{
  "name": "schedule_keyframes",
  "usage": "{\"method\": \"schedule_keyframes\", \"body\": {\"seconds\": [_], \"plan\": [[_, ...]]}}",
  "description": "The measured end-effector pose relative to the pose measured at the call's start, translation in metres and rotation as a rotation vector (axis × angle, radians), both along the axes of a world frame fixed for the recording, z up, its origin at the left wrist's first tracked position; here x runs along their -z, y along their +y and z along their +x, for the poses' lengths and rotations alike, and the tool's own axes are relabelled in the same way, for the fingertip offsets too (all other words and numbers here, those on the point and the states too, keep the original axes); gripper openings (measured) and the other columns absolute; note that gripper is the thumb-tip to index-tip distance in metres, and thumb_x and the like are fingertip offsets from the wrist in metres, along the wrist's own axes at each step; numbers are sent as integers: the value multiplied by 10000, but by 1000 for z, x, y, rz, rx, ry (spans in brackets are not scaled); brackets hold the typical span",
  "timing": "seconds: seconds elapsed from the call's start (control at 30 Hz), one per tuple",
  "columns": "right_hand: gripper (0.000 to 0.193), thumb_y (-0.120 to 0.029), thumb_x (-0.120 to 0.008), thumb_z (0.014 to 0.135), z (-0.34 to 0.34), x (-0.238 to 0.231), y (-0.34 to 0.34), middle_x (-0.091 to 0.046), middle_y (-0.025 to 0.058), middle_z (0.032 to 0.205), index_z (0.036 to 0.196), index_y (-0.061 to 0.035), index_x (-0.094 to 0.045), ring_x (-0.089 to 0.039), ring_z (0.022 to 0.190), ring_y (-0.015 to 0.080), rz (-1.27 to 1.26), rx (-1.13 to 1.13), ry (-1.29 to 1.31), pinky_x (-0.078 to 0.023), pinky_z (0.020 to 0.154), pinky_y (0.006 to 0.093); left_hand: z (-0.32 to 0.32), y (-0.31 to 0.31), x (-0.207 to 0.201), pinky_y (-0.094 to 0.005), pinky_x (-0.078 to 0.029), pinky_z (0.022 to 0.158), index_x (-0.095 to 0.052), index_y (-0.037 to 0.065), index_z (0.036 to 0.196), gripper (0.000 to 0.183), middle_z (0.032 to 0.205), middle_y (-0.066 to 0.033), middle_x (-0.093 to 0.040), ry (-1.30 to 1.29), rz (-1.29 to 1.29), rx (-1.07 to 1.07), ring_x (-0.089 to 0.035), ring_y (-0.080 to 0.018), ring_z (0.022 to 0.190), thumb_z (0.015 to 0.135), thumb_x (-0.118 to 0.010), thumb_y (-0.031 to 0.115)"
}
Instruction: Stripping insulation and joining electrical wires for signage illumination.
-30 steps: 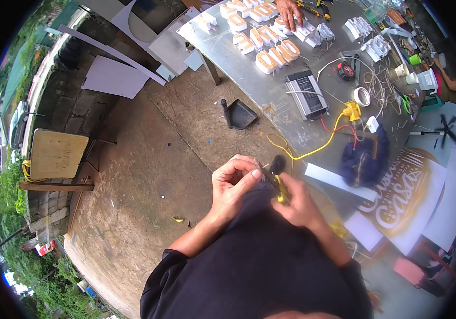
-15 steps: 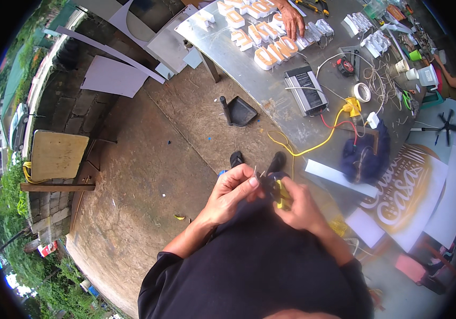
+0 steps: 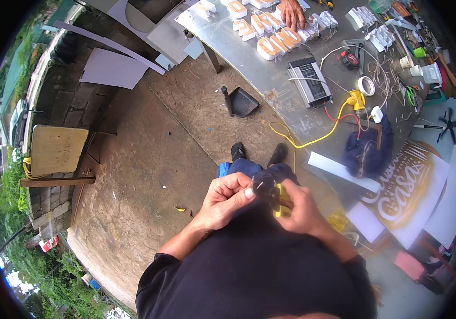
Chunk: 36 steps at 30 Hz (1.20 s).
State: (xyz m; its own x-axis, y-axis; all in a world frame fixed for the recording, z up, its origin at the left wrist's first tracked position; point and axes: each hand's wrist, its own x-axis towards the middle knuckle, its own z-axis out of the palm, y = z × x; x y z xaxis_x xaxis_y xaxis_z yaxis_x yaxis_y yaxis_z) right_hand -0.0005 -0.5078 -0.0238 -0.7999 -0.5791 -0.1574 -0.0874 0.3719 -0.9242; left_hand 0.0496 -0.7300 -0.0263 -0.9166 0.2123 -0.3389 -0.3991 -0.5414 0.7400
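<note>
In front of my dark shirt, my left hand (image 3: 227, 201) is closed in a pinch, thumb against the fingers. A short thin piece like wire (image 3: 260, 185) sticks up beside its fingertips; the rest is too small and dark to make out. My right hand (image 3: 301, 210) is wrapped round yellow-handled pliers (image 3: 281, 202). The dark head of the pliers points toward the left fingertips, close to the thin piece. Whether the jaws touch it I cannot tell.
A metal table (image 3: 270, 98) ahead carries white-sided letters (image 3: 278, 43), a power supply (image 3: 310, 83), a tape measure (image 3: 350, 59) and a yellow cable (image 3: 313, 143). A co-worker's hand (image 3: 293, 15) rests by the letters. A dustpan (image 3: 243, 102) lies on the floor; a chair (image 3: 59, 150) stands left.
The view has shifted slightly, so more of my legs and feet shows. My hands stay together, with the pliers still in the right one and turned a little.
</note>
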Motion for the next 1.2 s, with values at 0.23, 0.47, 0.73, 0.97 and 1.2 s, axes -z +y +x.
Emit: {"method": "schedule_keyframes", "body": {"seconds": [0.23, 0.47, 0.73, 0.97, 1.2], "plan": [[380, -89, -797, 676, 9, 2, 2, -660, 162, 798, 974, 0, -577, -708, 739, 342, -28, -20, -100, -545, 641, 365, 19, 4, -9, -210, -451, 729, -663, -7, 1037, 105, 896, 8, -668, -48, 33, -127, -557, -45, 790, 1006, -643, 91], [312, -66, -778, 766, 9, 7, -5, -638, 54, 833, 1016, 11, -607, -633, 736, 82, -74, -57, -146, -507, 654, 255, 26, -9, -7, -230, -502, 732, -717, -48, 1024, 129, 901, -37, -727, 37, -142, -186, -620, -69, 803, 996, -643, 54], [367, -84, -804, 778, 9, 10, -16, -644, 28, 849, 1073, 19, -610, -597, 741, 53, -96, -107, -213, -498, 655, 235, 29, -24, -11, -245, -522, 705, -732, -63, 988, 132, 865, -60, -742, 130, -296, -188, -641, -78, 787, 987, -653, 44], [357, -86, -793, 798, 1, 1, -21, -640, 27, 857, 1085, 22, -611, -588, 761, 49, -23, -145, -222, -494, 654, 234, 24, -33, -18, -280, -499, 643, -718, -27, 925, 138, 736, -69, -682, 149, -509, -110, -622, -122, 667, 968, -681, 98], [330, -76, -821, 750, 4, 3, -29, -665, 94, 821, 971, 9, -591, -674, 745, 123, -101, -67, -253, -538, 660, 285, 8, -35, -8, -389, -291, 510, -390, 42, 620, 426, 548, -71, -364, 552, -732, -104, -367, -248, 477, 900, -709, 83]]}}
